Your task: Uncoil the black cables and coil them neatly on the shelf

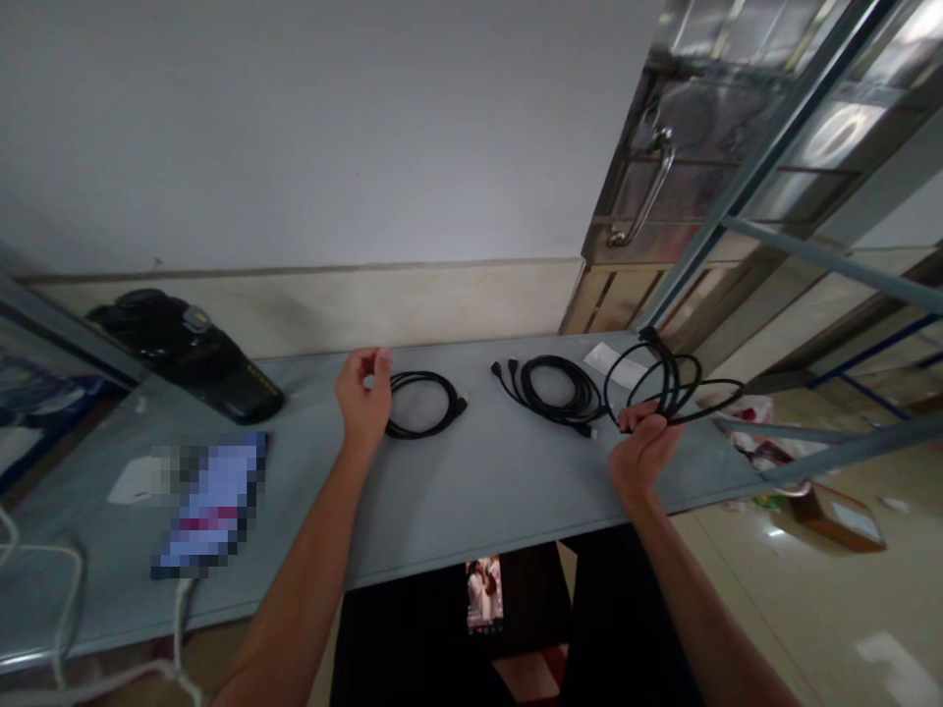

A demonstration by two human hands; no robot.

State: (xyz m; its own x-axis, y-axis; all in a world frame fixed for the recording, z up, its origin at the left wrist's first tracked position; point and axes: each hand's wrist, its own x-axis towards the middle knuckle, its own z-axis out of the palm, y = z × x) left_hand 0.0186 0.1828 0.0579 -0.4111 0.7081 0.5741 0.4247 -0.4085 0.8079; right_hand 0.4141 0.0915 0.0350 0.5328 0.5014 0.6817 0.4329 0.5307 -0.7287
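Note:
My right hand (644, 447) grips a loosely looped black cable (667, 378), holding it above the right end of the table; a plug shows at its top. Just left of that lies a second coil of black cable (556, 393) on the grey tabletop (471, 491), with several connectors sticking out. A smaller coiled black cable (423, 433) rests farther left, its connector on the right side. My left hand (364, 398) is beside this coil and overlaps its left edge in view. Its fingers are curled toward the thumb; whether anything is in them is hidden.
A black bag-like object (198, 353) lies at the back left. Before it is a phone-like device (213, 501), blurred out, with a white cord (181, 614). Paper (615, 363) lies behind the cables. A lit phone (484, 594) is below the table edge. Metal bed framing (766, 137) rises right.

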